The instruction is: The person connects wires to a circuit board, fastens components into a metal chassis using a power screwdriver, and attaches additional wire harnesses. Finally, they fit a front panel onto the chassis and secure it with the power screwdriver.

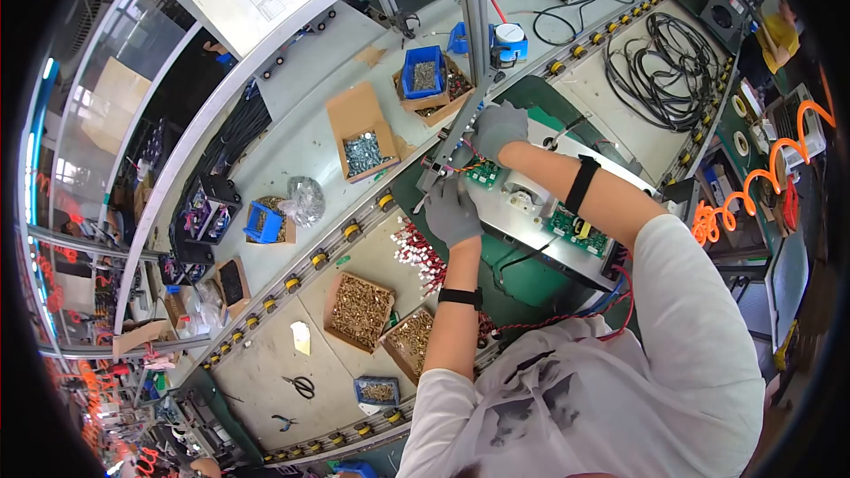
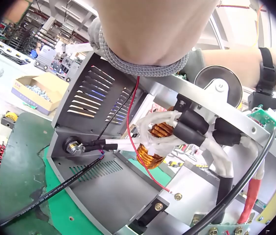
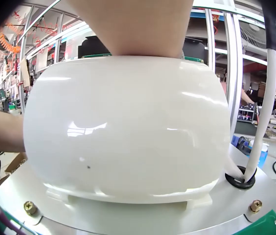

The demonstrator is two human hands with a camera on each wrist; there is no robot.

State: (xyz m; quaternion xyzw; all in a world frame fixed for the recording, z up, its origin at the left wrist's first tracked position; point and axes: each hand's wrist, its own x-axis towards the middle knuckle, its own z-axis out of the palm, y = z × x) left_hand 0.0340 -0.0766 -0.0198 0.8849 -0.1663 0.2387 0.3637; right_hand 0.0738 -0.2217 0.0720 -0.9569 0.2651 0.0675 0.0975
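In the head view, both hands wear grey gloves and work at the near-left end of an open metal equipment chassis [image 1: 567, 252]. My left hand [image 1: 453, 214] is against the lower end of its upright dark end panel [image 1: 450, 149]. Farther up that panel is my right hand [image 1: 501, 129], its fingertips hidden. Thin coloured wires and a green circuit board [image 1: 483, 174] lie between the hands. The left wrist view shows the vented panel [image 2: 86, 122], a copper-wound coil [image 2: 150, 156] and a red wire [image 2: 132, 132]. A glossy white rounded part [image 3: 128, 127] fills most of the right wrist view.
Boxes of brass-coloured fittings [image 1: 359, 312], red-and-white leads [image 1: 421, 252] and scissors [image 1: 301, 386] lie on the near bench. Beyond the roller rail stand a carton of screws [image 1: 361, 128] and a blue bin [image 1: 423, 72]. Coiled black cable [image 1: 664, 71] lies at right.
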